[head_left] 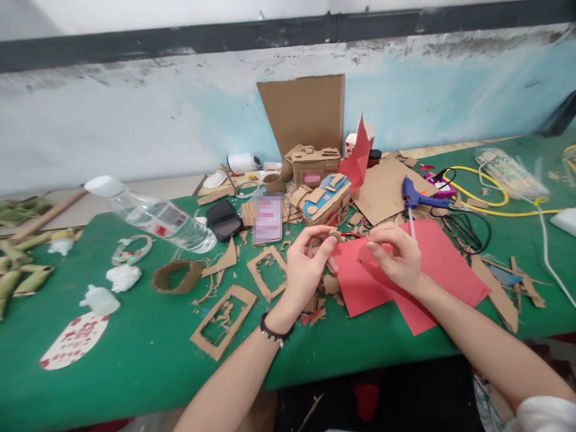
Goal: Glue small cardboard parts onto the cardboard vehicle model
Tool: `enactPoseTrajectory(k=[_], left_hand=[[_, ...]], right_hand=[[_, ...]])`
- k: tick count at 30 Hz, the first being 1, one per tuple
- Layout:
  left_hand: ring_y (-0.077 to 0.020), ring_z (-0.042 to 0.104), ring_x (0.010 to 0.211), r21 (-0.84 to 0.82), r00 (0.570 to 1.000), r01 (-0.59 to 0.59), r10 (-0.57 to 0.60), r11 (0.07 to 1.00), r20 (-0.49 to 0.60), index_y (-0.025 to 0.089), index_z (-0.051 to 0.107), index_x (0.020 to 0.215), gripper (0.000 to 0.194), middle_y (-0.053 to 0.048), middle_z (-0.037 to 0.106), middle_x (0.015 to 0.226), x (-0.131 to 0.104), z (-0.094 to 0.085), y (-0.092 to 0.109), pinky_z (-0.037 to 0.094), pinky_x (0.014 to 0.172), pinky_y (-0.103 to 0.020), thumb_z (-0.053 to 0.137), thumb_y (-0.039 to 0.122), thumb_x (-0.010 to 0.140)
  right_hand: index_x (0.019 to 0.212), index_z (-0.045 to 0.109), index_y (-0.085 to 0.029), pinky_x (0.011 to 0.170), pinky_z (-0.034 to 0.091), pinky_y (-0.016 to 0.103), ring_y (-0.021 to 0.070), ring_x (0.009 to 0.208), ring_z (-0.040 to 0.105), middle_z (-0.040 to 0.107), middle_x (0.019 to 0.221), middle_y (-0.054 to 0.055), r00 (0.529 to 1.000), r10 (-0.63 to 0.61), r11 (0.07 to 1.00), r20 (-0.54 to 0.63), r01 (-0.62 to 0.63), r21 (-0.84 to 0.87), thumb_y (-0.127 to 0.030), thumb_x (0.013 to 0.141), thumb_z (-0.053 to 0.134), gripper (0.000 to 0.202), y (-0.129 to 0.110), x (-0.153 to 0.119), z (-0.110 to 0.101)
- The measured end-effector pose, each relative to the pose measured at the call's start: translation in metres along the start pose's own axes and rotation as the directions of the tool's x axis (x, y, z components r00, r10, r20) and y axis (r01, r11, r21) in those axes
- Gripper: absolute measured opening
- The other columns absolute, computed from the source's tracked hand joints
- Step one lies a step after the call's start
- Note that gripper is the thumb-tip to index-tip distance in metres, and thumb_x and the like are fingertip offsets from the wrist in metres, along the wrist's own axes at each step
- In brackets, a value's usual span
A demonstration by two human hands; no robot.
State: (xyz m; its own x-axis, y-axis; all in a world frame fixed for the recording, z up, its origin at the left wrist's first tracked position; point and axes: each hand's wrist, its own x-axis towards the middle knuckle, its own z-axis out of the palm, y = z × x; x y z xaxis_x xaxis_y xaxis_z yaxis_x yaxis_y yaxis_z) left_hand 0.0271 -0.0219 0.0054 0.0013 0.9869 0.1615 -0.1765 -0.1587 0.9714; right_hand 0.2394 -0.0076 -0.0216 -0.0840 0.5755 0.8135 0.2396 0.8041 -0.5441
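Note:
My left hand (310,258) pinches a small brown piece of cardboard (333,231) between thumb and fingers. Close beside it, my right hand (396,255) is closed in a pinch; whatever its fingertips hold is too small to make out. Both hands are above red paper sheets (443,264) lying on the green table. A red curved handle (353,235) shows partly between the hands. Behind them sit a cardboard model (326,201) with blue patches and a cardboard box model (315,165). A blue glue gun (418,197) rests beyond my right hand.
Cardboard frames (225,321), a cardboard ring (175,277) and scraps lie left of my hands. A phone (267,219), a black case (224,220) and a tilted water bottle (162,222) are farther back. Yellow cable (501,210) and black cord (483,240) run along the right.

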Motion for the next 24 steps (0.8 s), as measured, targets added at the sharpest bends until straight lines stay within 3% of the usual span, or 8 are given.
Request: enactPoseTrajectory(k=[3, 7, 14, 18, 21, 24], left_hand=[[-0.0089, 0.065, 0.042, -0.011, 1.000, 0.003, -0.003, 1.000, 0.006, 0.018, 0.073, 0.111, 0.043, -0.009, 0.085, 0.108, 0.001, -0.001, -0.002, 0.052, 0.043, -0.023, 0.088, 0.053, 0.092], [-0.0090, 0.066, 0.043, -0.011, 1.000, 0.015, -0.015, 1.000, 0.009, 0.018, 0.074, 0.113, 0.042, -0.011, 0.086, 0.114, 0.001, -0.001, -0.001, 0.052, 0.044, -0.024, 0.088, 0.052, 0.092], [-0.0117, 0.070, 0.046, 0.020, 0.997, 0.023, -0.024, 1.000, 0.068, 0.019, 0.078, 0.114, 0.038, -0.013, 0.084, 0.126, -0.001, 0.001, 0.001, 0.057, 0.046, -0.026, 0.088, 0.049, 0.092], [-0.0114, 0.071, 0.046, 0.023, 0.994, 0.001, -0.003, 1.000, 0.110, 0.018, 0.077, 0.115, 0.037, -0.013, 0.084, 0.128, -0.001, 0.000, -0.001, 0.058, 0.046, -0.025, 0.087, 0.046, 0.094], [-0.0122, 0.073, 0.048, 0.037, 0.988, 0.016, -0.021, 0.999, 0.156, 0.017, 0.077, 0.116, 0.038, -0.014, 0.084, 0.127, -0.001, -0.001, -0.003, 0.060, 0.047, -0.025, 0.085, 0.047, 0.095], [-0.0144, 0.075, 0.050, 0.050, 0.979, 0.041, -0.050, 0.998, 0.198, 0.017, 0.079, 0.116, 0.038, -0.012, 0.086, 0.117, -0.003, -0.001, -0.006, 0.062, 0.048, -0.025, 0.085, 0.048, 0.094]], right_hand=[[0.112, 0.072, -0.030, 0.062, 0.061, 0.031, 0.0167, 0.075, 0.071, 0.074, 0.093, 0.002, 0.987, 0.123, 0.990, -0.107, -0.115, 0.080, -0.027, 0.109, 0.069, 0.005, 0.000, 0.000, 0.000], [0.118, 0.069, -0.030, 0.054, 0.057, 0.025, 0.0134, 0.067, 0.067, 0.071, 0.092, 0.001, 0.931, 0.282, 0.951, -0.231, -0.241, 0.193, -0.036, 0.115, 0.059, 0.012, 0.003, -0.001, 0.001], [0.146, 0.064, -0.033, 0.068, 0.066, 0.027, 0.0161, 0.088, 0.074, 0.073, 0.116, 0.006, 0.978, 0.185, 0.977, 0.097, -0.194, 0.092, -0.045, 0.108, 0.072, 0.040, 0.011, -0.012, 0.007], [0.153, 0.058, -0.033, 0.065, 0.066, 0.027, 0.0152, 0.082, 0.074, 0.073, 0.119, 0.006, 0.971, 0.182, 0.979, 0.153, -0.194, 0.068, -0.050, 0.106, 0.074, 0.053, 0.009, -0.010, 0.008], [0.147, 0.065, -0.030, 0.068, 0.067, 0.029, 0.0167, 0.085, 0.075, 0.075, 0.118, 0.008, 0.963, 0.204, 0.978, 0.176, -0.210, 0.016, -0.049, 0.107, 0.072, 0.044, 0.005, -0.006, 0.006], [0.128, 0.074, -0.026, 0.069, 0.067, 0.029, 0.0170, 0.087, 0.075, 0.075, 0.115, 0.009, 0.963, 0.183, 0.983, 0.196, -0.178, -0.044, -0.042, 0.109, 0.072, 0.025, 0.001, -0.002, 0.005]])
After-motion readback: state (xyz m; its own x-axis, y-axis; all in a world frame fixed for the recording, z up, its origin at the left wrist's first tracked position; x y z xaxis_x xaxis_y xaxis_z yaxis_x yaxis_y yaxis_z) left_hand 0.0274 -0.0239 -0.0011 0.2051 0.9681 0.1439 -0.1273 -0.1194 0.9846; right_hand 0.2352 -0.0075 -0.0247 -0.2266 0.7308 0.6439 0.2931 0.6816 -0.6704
